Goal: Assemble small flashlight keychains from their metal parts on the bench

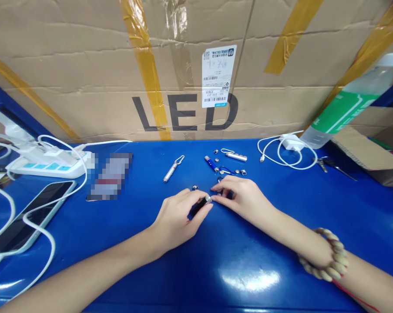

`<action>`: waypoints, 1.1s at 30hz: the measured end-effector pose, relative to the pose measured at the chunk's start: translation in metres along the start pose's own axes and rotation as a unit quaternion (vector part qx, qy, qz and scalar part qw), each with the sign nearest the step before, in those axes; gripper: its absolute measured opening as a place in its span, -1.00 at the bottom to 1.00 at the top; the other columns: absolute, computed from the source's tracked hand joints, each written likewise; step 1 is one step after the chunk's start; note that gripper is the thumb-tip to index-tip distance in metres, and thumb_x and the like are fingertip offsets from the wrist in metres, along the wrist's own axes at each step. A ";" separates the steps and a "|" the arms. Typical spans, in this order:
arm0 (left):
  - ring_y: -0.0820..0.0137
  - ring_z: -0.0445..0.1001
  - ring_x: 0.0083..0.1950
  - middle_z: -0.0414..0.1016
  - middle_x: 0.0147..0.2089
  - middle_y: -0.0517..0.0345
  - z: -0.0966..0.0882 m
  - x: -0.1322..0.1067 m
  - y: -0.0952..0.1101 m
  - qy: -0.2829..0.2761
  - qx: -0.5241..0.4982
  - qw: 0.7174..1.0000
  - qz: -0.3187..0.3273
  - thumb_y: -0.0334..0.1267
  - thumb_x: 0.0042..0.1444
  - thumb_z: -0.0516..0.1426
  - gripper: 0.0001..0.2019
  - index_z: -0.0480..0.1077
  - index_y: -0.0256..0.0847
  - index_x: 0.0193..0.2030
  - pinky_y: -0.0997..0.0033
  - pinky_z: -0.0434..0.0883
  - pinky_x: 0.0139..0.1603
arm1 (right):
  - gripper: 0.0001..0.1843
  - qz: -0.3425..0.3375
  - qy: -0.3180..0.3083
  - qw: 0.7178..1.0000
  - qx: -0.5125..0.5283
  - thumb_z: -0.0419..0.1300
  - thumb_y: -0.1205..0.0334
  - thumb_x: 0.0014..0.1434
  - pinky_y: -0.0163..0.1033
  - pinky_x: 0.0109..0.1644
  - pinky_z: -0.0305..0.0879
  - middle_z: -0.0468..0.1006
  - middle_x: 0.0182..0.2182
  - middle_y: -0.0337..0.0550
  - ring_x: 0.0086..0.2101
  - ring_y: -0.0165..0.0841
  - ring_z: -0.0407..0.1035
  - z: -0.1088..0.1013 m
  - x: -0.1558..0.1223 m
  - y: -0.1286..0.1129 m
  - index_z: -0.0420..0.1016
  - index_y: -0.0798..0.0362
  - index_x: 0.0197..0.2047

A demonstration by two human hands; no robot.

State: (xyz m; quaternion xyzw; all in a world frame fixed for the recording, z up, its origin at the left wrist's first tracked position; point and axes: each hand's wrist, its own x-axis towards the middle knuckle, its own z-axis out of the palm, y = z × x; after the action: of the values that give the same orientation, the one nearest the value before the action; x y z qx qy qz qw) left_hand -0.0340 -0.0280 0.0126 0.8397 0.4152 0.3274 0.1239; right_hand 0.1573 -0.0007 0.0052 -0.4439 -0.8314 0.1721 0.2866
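My left hand [179, 213] is closed around a small black flashlight tube [199, 207], whose silver end points up and to the right. Close beside that end, my right hand [240, 193] has its fingers bent together low over the table; dark parts show under them, but what they grip is mostly hidden. A small silver end cap [195, 187] lies behind my left hand. Farther back are a blue flashlight tube [211, 164], a blue carabiner clip [227, 170], a silver flashlight tube [236, 157] and several button cells [237, 171]. A silver keychain flashlight [170, 172] with a clip lies to their left.
On the blue table [170, 282], a white power strip [49, 167], a phone [29, 217] and loose cables occupy the left. A large cardboard box [101, 78] forms the back. At right are a charger [291, 141], a bottle [346, 106], keys [322, 164] and scissors-like metal tool [341, 168].
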 end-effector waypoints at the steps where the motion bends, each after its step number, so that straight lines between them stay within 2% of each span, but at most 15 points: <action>1: 0.47 0.41 -0.40 0.45 -0.40 0.21 0.000 0.000 0.000 -0.001 0.000 1.000 0.000 -0.28 0.14 0.07 -0.90 0.39 -0.19 -0.26 0.55 0.31 -0.40 | -0.88 0.001 0.000 1.000 0.006 0.24 0.26 0.07 -0.36 -0.34 0.30 0.46 -0.42 -0.21 -0.44 -0.46 0.36 0.000 0.000 0.000 0.50 0.10 -0.28; 8: 0.47 0.41 -0.40 0.45 -0.41 0.19 0.000 -0.001 0.000 0.001 0.000 1.000 0.014 -0.28 0.15 0.06 -0.89 0.39 -0.21 -0.26 0.56 0.31 -0.41 | -0.90 -0.019 -0.001 1.000 0.010 0.20 0.36 0.09 -0.34 -0.29 0.33 0.50 -0.39 -0.20 -0.39 -0.44 0.39 -0.002 0.000 -0.004 0.50 0.09 -0.27; 14: 0.45 0.41 -0.39 0.45 -0.40 0.17 0.001 -0.001 -0.001 0.001 0.000 1.000 0.023 -0.29 0.15 0.06 -0.89 0.39 -0.23 -0.26 0.55 0.32 -0.40 | -0.87 -0.029 -0.004 0.998 -0.061 0.15 0.32 0.15 -0.21 -0.13 0.33 0.54 -0.28 -0.17 -0.23 -0.32 0.41 -0.002 -0.002 -0.006 0.51 0.04 -0.23; 19: 0.46 0.41 -0.41 0.45 -0.39 0.17 0.001 -0.001 -0.002 0.003 0.008 1.000 0.023 -0.26 0.15 0.07 -0.88 0.39 -0.21 -0.26 0.54 0.33 -0.41 | -0.84 -0.011 -0.018 0.997 -0.070 0.12 0.32 0.17 -0.27 -0.20 0.33 0.53 -0.25 -0.22 -0.22 -0.35 0.41 -0.003 -0.003 -0.008 0.49 -0.01 -0.20; 25: 0.50 0.40 -0.40 0.43 -0.35 0.23 0.002 -0.002 -0.002 0.004 0.016 1.000 0.011 -0.26 0.15 0.08 -0.91 0.35 -0.15 -0.21 0.58 0.33 -0.43 | -0.80 0.013 -0.022 0.998 -0.056 0.15 0.32 0.13 -0.35 -0.34 0.28 0.51 -0.29 -0.22 -0.31 -0.40 0.40 -0.003 -0.002 -0.009 0.47 -0.02 -0.15; 30: 0.53 0.39 -0.41 0.42 -0.33 0.28 0.002 -0.001 -0.002 0.005 0.022 1.000 -0.006 -0.28 0.15 0.08 -0.94 0.32 -0.11 -0.22 0.60 0.35 -0.39 | -0.87 0.030 -0.014 0.995 -0.095 0.18 0.19 0.13 -0.36 -0.42 0.21 0.52 -0.40 -0.24 -0.40 -0.40 0.40 -0.005 -0.002 -0.010 0.50 -0.01 -0.25; 33: 0.52 0.39 -0.39 0.42 -0.34 0.28 0.003 0.000 -0.003 0.003 0.020 1.000 -0.010 -0.27 0.14 0.10 -0.94 0.34 -0.11 -0.23 0.60 0.35 -0.39 | -0.89 0.025 -0.016 0.995 -0.097 0.16 0.21 0.15 -0.37 -0.43 0.21 0.53 -0.38 -0.25 -0.39 -0.41 0.41 -0.006 -0.003 -0.010 0.50 -0.01 -0.30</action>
State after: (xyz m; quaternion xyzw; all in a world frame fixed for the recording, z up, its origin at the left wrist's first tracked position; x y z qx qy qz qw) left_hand -0.0340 -0.0266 0.0092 0.8366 0.4309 0.3201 0.1093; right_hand 0.1557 -0.0083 0.0141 -0.4874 -0.8373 0.1053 0.2242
